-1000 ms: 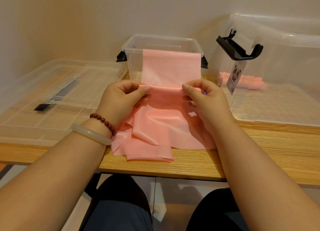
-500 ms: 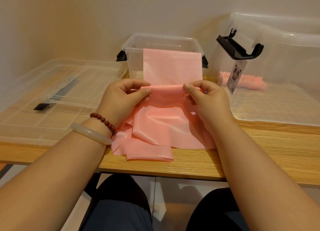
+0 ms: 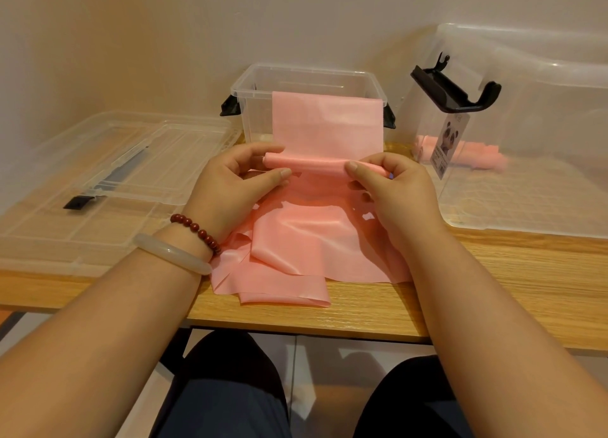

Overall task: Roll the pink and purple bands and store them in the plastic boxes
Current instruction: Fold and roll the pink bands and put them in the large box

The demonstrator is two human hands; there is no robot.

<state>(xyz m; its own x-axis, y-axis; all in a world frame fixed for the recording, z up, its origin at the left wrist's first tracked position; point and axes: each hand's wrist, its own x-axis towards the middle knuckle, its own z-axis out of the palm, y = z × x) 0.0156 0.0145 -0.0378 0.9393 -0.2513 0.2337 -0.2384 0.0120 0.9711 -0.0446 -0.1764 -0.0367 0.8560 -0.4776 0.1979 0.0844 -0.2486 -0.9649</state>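
A long pink band [image 3: 316,240] lies crumpled on the wooden table, and its far stretch hangs over the front wall of a small clear plastic box [image 3: 256,85]. A thin roll of the band runs between my hands. My left hand [image 3: 237,187] pinches the roll's left end between thumb and fingers. My right hand [image 3: 391,187] pinches its right end the same way. A large clear box [image 3: 543,75] at the right holds rolled pink bands [image 3: 480,158]. No purple band is in view.
Two clear lids [image 3: 108,174] with a black clip lie stacked on the table at the left. A black handle [image 3: 454,92] juts from the large box's corner. The wall stands close behind the boxes. The table's front edge runs just below the band.
The roll between my hands has grown slightly rounder and sits a bit higher, closer to the small box. Both hands have kept their pinch on it.
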